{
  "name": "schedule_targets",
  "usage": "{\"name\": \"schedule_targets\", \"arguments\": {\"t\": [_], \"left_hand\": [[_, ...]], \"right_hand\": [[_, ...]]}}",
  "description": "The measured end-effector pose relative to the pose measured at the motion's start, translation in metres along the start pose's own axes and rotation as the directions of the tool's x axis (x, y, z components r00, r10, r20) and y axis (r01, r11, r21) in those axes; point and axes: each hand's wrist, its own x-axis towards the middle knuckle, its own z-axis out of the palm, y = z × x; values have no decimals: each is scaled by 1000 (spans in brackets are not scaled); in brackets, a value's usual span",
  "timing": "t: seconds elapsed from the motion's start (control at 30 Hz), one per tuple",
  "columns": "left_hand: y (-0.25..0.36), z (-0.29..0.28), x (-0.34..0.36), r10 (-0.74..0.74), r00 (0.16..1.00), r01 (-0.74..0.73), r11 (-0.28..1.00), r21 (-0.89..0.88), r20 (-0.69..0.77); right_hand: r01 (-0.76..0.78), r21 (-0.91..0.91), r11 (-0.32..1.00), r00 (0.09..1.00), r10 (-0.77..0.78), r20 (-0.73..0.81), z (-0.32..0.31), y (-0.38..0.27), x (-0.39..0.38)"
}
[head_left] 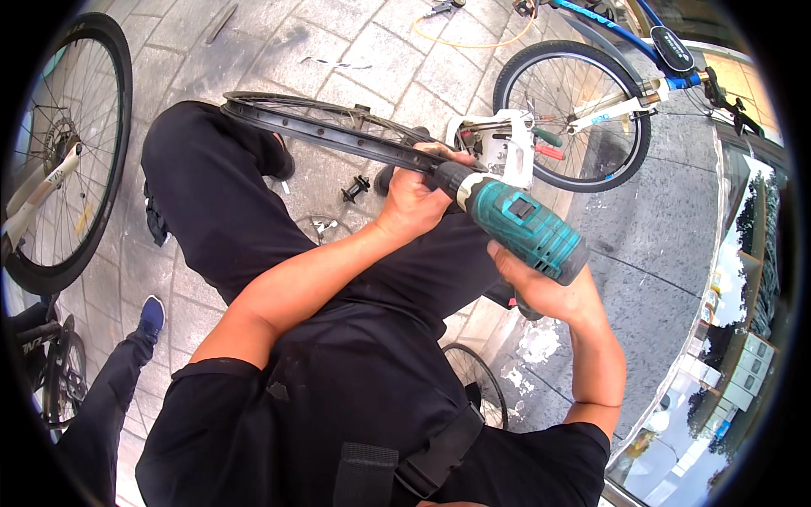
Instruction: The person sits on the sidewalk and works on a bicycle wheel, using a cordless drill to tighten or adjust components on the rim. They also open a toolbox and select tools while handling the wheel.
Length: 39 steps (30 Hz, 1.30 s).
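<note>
Works outdoors above grey paving (397,51). Clamps wheel rim (321,135) in closed fingers of left hand (414,203), forward of lap (397,291), with long axis running forward-left from the grip. Grips teal drill (524,228) in right hand (545,287), with thumb against casing and remaining fingers mostly hidden underneath. Points chuck (454,182) forward-left toward rim, just beside left hand, the nearer of the two; cannot confirm contact.

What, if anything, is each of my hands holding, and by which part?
The right hand holds the drill from beneath its rear end, the exact grip hidden; the left hand holds the rim beside the drill's chuck.
</note>
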Motion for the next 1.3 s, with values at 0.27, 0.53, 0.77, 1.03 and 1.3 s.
{"name": "schedule_targets", "arguments": {"t": [0.27,0.53,0.77,1.03,1.3], "left_hand": [[4,1,5,-13,1000,13,1000,28,13],[4,-2,5,-40,999,39,997,73,1],[5,1,4,-43,999,43,999,10,-14],[8,-1,5,-55,998,56,998,40,-9],[8,-2,3,-51,998,49,995,92,22]], "right_hand": [[80,-84,993,997,-80,3,-3,2,3],[63,-59,996,998,-62,6,-4,0,3],[70,-77,995,998,-69,11,-5,-1,3],[80,-86,993,997,-79,14,-6,1,4],[150,-75,986,988,-152,-15,-3,6,0]]}}
